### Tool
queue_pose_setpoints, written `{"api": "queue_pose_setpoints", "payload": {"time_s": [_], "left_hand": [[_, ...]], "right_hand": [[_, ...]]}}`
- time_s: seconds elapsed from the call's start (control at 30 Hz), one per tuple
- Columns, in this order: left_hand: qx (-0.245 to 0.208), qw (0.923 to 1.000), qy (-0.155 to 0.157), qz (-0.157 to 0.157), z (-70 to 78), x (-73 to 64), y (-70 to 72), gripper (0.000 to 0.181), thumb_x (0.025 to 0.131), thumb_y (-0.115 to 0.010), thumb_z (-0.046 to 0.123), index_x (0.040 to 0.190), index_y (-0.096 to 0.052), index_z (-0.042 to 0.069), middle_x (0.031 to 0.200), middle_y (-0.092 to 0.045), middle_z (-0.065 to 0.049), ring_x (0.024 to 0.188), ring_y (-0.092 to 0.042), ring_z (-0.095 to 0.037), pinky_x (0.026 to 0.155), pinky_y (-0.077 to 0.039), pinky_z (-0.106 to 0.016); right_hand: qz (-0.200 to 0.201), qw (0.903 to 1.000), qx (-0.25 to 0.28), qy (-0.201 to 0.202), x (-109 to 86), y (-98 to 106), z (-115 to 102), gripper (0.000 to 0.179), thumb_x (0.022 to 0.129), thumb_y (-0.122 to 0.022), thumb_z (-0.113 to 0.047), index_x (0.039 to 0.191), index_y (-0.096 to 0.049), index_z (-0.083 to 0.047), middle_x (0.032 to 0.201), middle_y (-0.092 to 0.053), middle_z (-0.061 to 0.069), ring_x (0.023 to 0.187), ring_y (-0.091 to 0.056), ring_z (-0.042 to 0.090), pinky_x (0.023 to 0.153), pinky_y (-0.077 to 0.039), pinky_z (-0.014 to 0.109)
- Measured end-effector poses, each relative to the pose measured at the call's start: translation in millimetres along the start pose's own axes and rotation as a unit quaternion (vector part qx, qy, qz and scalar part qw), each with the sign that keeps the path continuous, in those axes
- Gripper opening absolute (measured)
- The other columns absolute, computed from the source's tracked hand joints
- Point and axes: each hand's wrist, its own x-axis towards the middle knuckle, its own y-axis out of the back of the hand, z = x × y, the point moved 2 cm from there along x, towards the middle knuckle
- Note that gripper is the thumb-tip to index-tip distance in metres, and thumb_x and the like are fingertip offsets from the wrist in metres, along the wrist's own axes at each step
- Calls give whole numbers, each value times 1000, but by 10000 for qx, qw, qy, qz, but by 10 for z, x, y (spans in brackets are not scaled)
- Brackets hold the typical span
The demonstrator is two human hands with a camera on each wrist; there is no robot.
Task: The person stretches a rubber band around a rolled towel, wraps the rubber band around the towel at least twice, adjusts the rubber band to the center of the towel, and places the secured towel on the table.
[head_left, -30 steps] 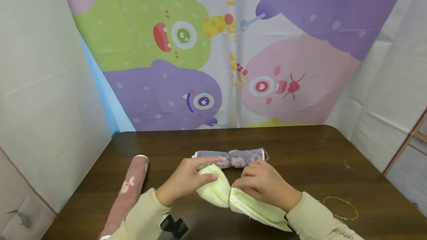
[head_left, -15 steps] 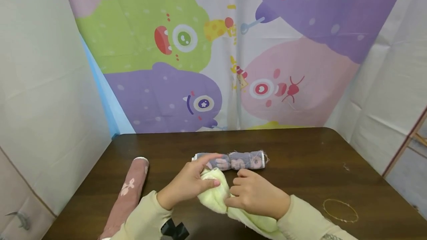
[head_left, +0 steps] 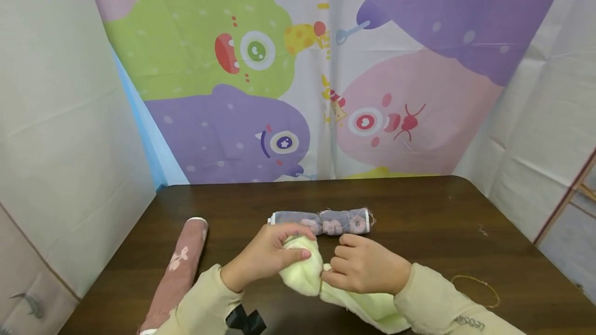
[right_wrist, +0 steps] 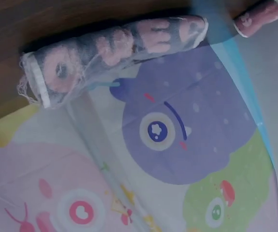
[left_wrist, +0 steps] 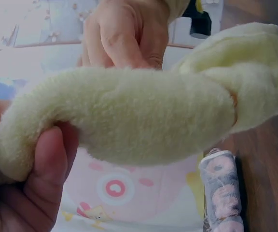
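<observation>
A pale yellow towel (head_left: 298,274), rolled up, is cinched at its middle by a thin rubber band (left_wrist: 235,108). My left hand (head_left: 261,257) grips one end, thumb in front and fingers over the top; in the left wrist view that end bends round the thumb. With curled fingers my right hand (head_left: 368,268) pinches right at the band, its knuckles facing up in the head view. The towel's other half hangs to the right, partly hidden below the right hand and sleeve. The right wrist view shows neither hand nor the yellow towel.
Behind the hands lies a grey-purple towel roll (head_left: 344,222) with pink shapes, pinched in at its middle and fraying. A pink towel roll (head_left: 174,275) lies at the left. One loose thin yellow band (head_left: 497,293) rests on the dark table (head_left: 521,262) at the right.
My right hand first closes in to a pinch at the band and dips, then rises slightly. My left hand keeps its grip, shifting a little to the right with the towel.
</observation>
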Motion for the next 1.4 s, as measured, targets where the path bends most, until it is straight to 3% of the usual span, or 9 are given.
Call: {"api": "queue_pose_setpoints", "payload": {"time_s": [0.33,0.53,0.63,0.73,0.8,0.97,1.03,1.1,1.4], "left_hand": [[-52,9994,-338,104,13,-2,-49,12,81,-69,-5,92,-67,-5,89,-66,-17,72,-54,-4,58,-49,-24],[-711,9957,-548,239,16,-47,58,10,81,-65,-12,90,-61,-10,88,-63,-26,71,-56,-3,54,-51,-24],[-957,9898,-1038,181,39,-55,97,12,80,-63,-17,90,-59,-11,84,-61,-28,73,-56,-3,54,-52,-24],[-919,9820,-1643,148,63,-43,99,15,78,-63,-20,88,-60,-9,80,-61,-27,75,-57,-3,54,-52,-24],[-851,9767,-1957,208,69,-41,92,18,75,-63,-23,86,-60,-8,78,-61,-26,75,-57,-4,54,-52,-25],[-705,9712,-2232,447,47,-60,75,22,71,-63,-26,82,-61,-7,75,-62,-24,74,-58,-6,57,-52,-24],[-586,9697,-2319,504,39,-62,68,22,71,-63,-26,82,-62,-6,75,-62,-22,74,-59,-9,59,-52,-25],[-419,9682,-2402,567,35,-65,69,23,70,-64,-25,81,-63,-5,76,-64,-20,74,-60,-11,62,-52,-25],[341,9672,-2351,896,55,-84,110,21,70,-68,-20,80,-65,-2,75,-67,-15,71,-63,-12,63,-52,-25]], "right_hand": [[-111,9996,240,46,92,12,-12,31,96,-39,-3,76,-56,-19,54,-40,-10,51,-36,7,64,-35,25],[601,9869,1043,-1074,49,17,24,28,99,-46,-13,82,-68,-16,54,-46,-9,47,-38,4,60,-33,23],[906,9657,1681,-1761,29,22,40,29,99,-48,-18,86,-73,-14,53,-49,-9,46,-39,2,60,-32,23],[896,9331,2669,-2237,37,26,51,27,98,-51,-17,87,-76,-11,53,-51,-11,45,-38,0,60,-30,21],[729,8955,3556,-2576,44,34,50,19,93,-59,-9,87,-76,-8,52,-52,-10,48,-37,-1,59,-29,19],[24,7725,5212,-3627,26,41,13,11,78,-69,2,86,-75,-3,52,-50,-4,59,-39,-3,56,-36,19],[-214,7478,5473,-3753,17,29,-1,11,79,-67,1,87,-73,-4,51,-46,-2,61,-37,-5,57,-37,20],[-347,7421,5603,-3663,19,12,-6,11,79,-65,-1,86,-71,-7,51,-43,-1,61,-36,-5,59,-36,21],[-514,7526,5694,-3267,36,-16,-6,7,72,-67,-5,75,-64,-10,47,-37,-2,60,-35,-6,64,-34,22]]}}
